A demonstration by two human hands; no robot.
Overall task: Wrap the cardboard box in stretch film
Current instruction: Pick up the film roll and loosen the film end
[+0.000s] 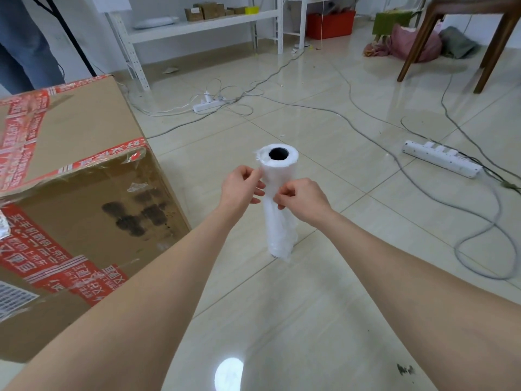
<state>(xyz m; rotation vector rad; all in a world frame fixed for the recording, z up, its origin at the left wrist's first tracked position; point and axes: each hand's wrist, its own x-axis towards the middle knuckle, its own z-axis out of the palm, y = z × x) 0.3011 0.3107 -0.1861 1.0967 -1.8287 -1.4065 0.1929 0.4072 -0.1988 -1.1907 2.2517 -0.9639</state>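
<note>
- The tiled floor (310, 306) carries everything in front of you, with grey cables looping across its far and right parts.
- The box (79, 193) sits at the floor's left edge, just beside your left forearm. It is brown cardboard crossed with red printed tape and has dark smudges on its near face.
- A white shelf (203, 24) stands along the far edge, and a wooden chair (417, 43) is in the far right corner.
- The roll (279, 227) is upright mid-floor, to the right of the box and apart from it, with its hollow core facing up.
- One white strip (441, 162) lies to the right of the roll, and another far strip (208, 104) lies beyond it.
- Your left hand (239, 190) pinches the roll's outer layer at its upper left side.
- Your right hand (303, 200) pinches that layer at the roll's right side, slightly lower.
</note>
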